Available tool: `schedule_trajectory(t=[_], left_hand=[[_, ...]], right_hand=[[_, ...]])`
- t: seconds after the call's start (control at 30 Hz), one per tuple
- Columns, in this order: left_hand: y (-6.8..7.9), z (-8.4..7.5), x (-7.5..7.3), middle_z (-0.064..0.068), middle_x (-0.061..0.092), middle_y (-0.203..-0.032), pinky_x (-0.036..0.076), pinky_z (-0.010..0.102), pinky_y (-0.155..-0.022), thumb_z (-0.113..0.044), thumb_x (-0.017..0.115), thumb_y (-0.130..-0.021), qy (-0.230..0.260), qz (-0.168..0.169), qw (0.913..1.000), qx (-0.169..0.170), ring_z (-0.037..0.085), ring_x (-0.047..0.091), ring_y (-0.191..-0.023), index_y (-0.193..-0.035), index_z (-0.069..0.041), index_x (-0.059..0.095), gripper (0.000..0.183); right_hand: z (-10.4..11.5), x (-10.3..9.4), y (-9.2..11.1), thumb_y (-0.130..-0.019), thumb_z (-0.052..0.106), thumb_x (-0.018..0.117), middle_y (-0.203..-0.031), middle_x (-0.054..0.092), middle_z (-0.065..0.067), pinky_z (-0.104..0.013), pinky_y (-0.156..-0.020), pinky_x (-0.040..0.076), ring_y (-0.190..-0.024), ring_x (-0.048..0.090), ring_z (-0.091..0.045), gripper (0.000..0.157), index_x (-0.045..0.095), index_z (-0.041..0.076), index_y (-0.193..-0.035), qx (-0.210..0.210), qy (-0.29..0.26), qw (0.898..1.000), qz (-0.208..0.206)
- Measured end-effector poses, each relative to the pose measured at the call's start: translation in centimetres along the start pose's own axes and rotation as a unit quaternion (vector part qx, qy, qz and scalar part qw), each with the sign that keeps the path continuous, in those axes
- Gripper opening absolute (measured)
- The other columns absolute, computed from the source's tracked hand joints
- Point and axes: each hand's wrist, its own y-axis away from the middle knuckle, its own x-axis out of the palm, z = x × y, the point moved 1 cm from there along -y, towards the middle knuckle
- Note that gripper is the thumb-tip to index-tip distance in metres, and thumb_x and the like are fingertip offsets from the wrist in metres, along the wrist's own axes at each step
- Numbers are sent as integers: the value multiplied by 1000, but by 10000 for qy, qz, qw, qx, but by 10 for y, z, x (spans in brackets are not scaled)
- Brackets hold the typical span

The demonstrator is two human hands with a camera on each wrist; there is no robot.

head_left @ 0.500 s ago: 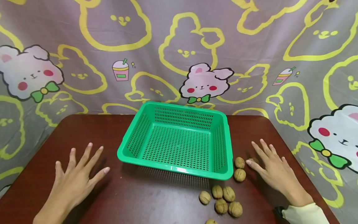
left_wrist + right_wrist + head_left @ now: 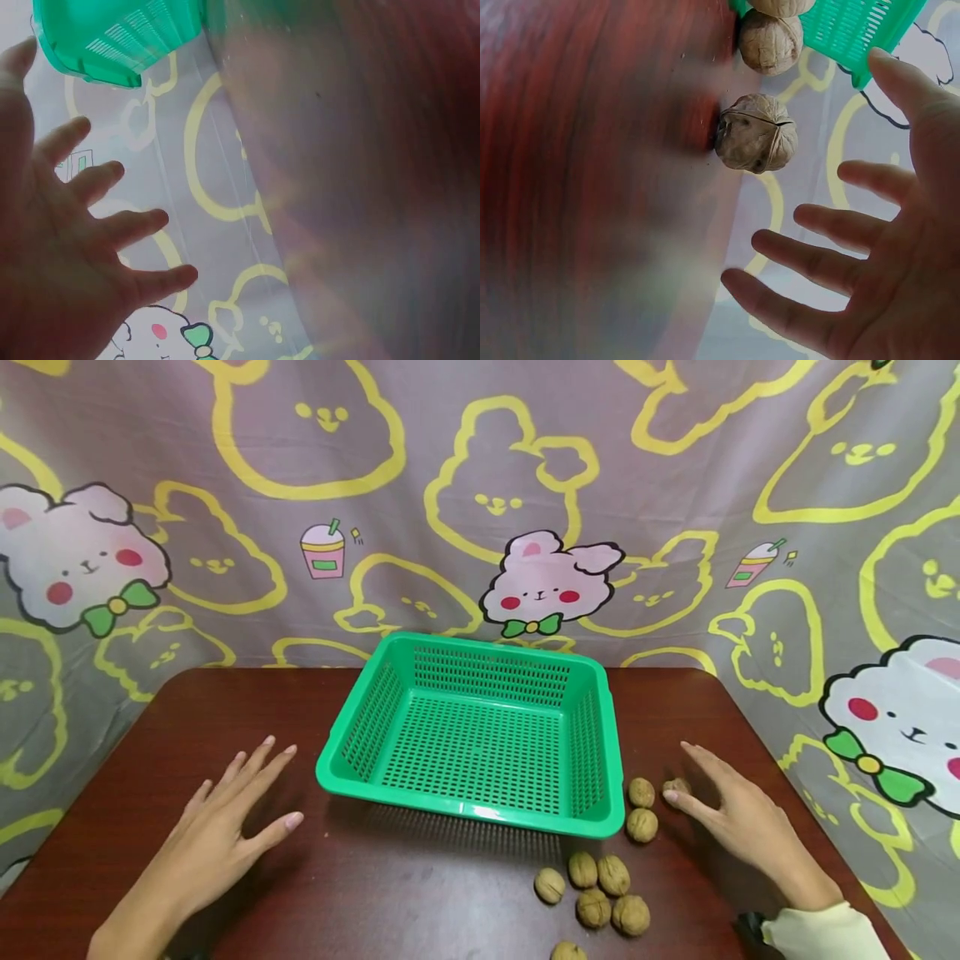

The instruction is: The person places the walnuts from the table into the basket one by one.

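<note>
A green plastic basket [image 2: 465, 811] with slotted walls stands on the table, nothing inside it. My left hand [image 2: 206, 852] hovers left of the basket, fingers extended and thumb pointing towards it; nothing is in its grasp. On the other side, my right hand [image 2: 750, 827] is held with straight fingers over the table, its thumb in front of a walnut [image 2: 675, 787] and partly covering it. The right wrist view shows a gap between that hand and the nearest walnut [image 2: 757, 135]. Two more walnuts [image 2: 642, 826] lie against or close to the basket's right corner.
Several walnuts [image 2: 593, 907] cluster near the table's front, right of centre, with one walnut [image 2: 568, 952] cut off by the frame's bottom edge. A patterned cloth [image 2: 450, 527] hangs behind and beside the dark red-brown table [image 2: 390, 893].
My left hand has turned on its side, its fingers closer together and slightly nearer the basket. The right hand has tilted similarly, showing more of the walnut by its thumb. Basket and walnuts stay put.
</note>
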Motion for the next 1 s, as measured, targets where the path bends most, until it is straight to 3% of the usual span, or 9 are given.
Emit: schedule_trajectory(t=[0.17, 0.33, 0.5, 0.67, 0.77, 0.9, 1.0], left_hand=[[-5, -2, -1, 5, 18, -177, 19, 83, -113, -38, 72, -99, 563, -67, 9982, 194, 54, 29, -153, -168, -36, 21, 85], [-11, -3, -1, 3, 21, -176, 35, 79, -102, -30, 76, -98, 1047, -115, 9941, 265, 53, 36, -150, -166, -39, 26, 85], [-19, -3, 3, 3, 25, -175, 36, 77, -104, -27, 78, -96, 1337, -160, 9903, 347, 49, 35, -152, -165, -40, 29, 85], [-27, -2, 8, 3, 25, -175, 36, 78, -104, -28, 77, -97, 1543, 2, 9875, 322, 47, 33, -154, -165, -42, 28, 85], [-30, -2, 9, 1, 25, -175, 35, 78, -104, -26, 77, -97, 1646, 3, 9858, 341, 37, 31, -157, -164, -43, 29, 84], [-34, -2, 10, -2, 28, -174, 35, 78, -105, -24, 78, -96, 1761, -79, 9834, 440, 2, 26, -155, -162, -43, 34, 82], [-37, -4, 11, -2, 29, -173, 35, 78, -105, -23, 79, -95, 1860, -112, 9811, 531, -14, 23, -148, -161, -41, 38, 79]], right_hand=[[-4, 2, 0, -97, 46, 74, -152, 51, -32, -73, -98, 45, -133, 53, -55, 81, 41, 8, -160, -72, -468, 9987, -178], [-7, 6, 0, -96, 39, 78, -141, 62, -28, -59, -87, 56, -110, 70, -42, 75, 47, 5, -155, -112, -688, 9972, -254], [-10, 7, 1, -96, 40, 77, -141, 63, -24, -39, -76, 59, -101, 75, -29, 73, 47, 7, -154, 115, -818, 9965, -86], [-12, 10, 3, -97, 33, 77, -143, 60, -26, -29, -63, 59, -91, 69, -2, 70, 47, 6, -153, 383, -1559, 9869, 172], [-14, 11, 3, -97, 28, 77, -144, 59, -27, -31, -62, 60, -90, 65, 7, 67, 48, 5, -152, 404, -1910, 9805, 220], [-14, 12, 2, -97, 21, 77, -144, 58, -28, -32, -63, 61, -90, 65, 8, 62, 50, 3, -150, 407, -2175, 9748, 281], [-15, 13, 1, -97, 15, 76, -142, 59, -28, -32, -63, 61, -89, 64, 5, 58, 52, 1, -148, 425, -2301, 9717, 334]])
